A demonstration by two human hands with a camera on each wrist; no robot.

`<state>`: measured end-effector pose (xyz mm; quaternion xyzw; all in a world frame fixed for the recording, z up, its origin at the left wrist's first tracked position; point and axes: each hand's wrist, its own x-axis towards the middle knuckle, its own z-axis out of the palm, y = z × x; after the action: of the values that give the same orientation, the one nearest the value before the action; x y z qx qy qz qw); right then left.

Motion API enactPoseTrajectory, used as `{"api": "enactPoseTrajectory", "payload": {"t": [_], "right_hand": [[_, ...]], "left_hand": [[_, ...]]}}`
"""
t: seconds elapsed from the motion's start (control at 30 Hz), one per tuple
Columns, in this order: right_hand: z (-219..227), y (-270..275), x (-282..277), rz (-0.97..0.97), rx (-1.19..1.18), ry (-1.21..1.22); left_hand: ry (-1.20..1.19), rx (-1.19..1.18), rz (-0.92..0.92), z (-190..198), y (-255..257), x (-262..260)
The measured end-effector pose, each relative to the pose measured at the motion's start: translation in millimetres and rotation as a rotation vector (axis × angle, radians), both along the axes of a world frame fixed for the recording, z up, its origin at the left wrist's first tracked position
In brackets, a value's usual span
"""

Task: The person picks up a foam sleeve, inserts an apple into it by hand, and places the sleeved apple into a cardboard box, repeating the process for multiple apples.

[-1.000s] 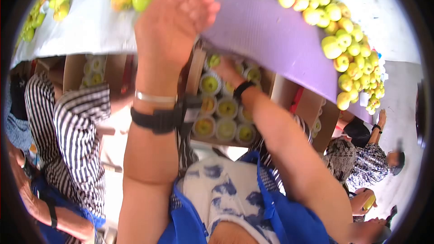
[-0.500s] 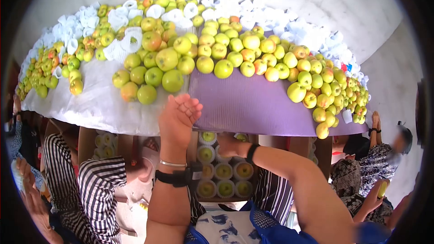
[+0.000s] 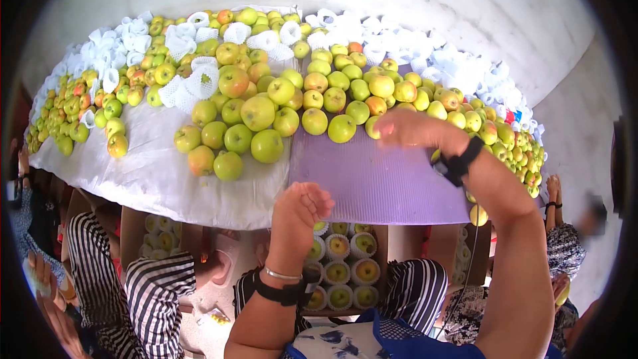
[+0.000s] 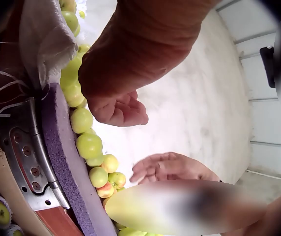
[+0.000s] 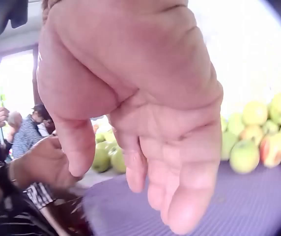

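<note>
In the head view my right hand point(image 3: 422, 129) reaches over the purple padded mat point(image 3: 372, 179), beside the front row of green-yellow apples point(image 3: 341, 129). In the right wrist view, its fingers point(image 5: 189, 196) hang loosely downward over the mat, with nothing in them. Low at the table's front edge, my left hand point(image 3: 300, 209) is raised with its fingers loosely bent and holds nothing. Below it stands a carton point(image 3: 383, 246) packed with netted apples point(image 3: 337, 271), partly hidden by the left hand and wrist.
White foam nets point(image 3: 465, 60) lie heaped behind the apples. White cloth point(image 3: 149, 166) covers the table's left part. Another carton point(image 3: 126, 233) of netted apples stands below on the left. People sit on both sides, one in striped trousers point(image 3: 100, 272).
My right hand has left the carton and moved up and right over the mat towards the apples. My left hand has come lower and rightward in the head view, which has tilted upward.
</note>
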<state>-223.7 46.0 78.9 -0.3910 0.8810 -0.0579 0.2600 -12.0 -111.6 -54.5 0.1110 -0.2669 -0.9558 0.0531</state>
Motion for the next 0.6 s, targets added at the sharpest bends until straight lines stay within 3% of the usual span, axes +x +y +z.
{"api": "enactPoseTrajectory", "payload": {"t": [0.03,0.13,0.23,0.37,0.6], "right_hand": [[-1,-12,-23,-0.281,-0.115,-0.178],[-9,-41,-99,-0.229,-0.243,0.294],[-10,-78,-152,-0.343,-0.263,0.387],[-44,-126,-215,-0.547,-0.281,0.525],[-70,-181,-228,-0.733,-0.312,0.581]], "left_hand": [[-0.011,-0.008,-0.01,3,1,-1],[-0.03,0.025,-0.052,4,1,-4],[0.005,0.082,-0.114,6,-5,-6],[0.033,0.031,-0.127,13,-16,-8],[0.067,0.062,-0.065,12,-35,0]]}}
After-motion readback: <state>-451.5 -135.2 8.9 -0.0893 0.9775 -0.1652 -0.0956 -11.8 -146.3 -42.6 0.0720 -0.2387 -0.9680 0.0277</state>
